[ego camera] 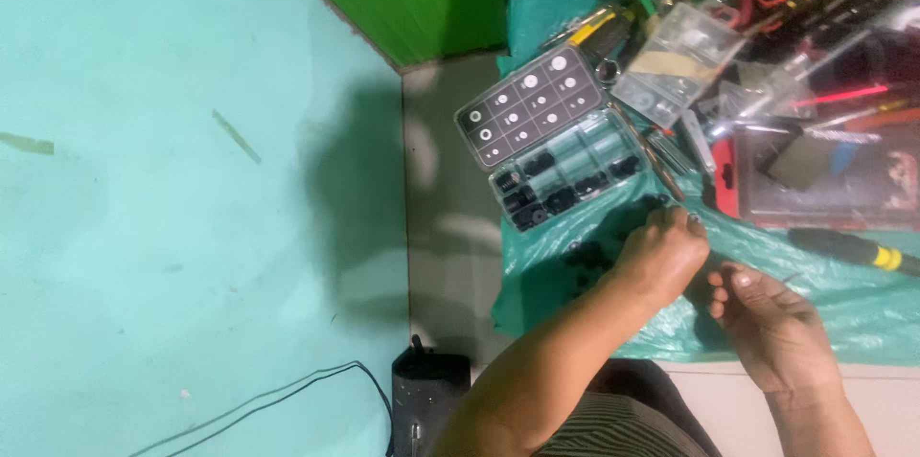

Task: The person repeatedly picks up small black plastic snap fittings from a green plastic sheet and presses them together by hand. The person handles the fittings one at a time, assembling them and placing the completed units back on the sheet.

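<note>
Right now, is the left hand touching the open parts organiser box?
Apart. The head view shows the left hand over the teal plastic sheet, with a strip of sheet between its fingers and the open parts organiser box.

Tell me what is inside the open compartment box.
The box holds small black round parts in several compartments; others look empty. Its raised lid blocks nothing, but each part's exact kind is too small to tell.
</note>
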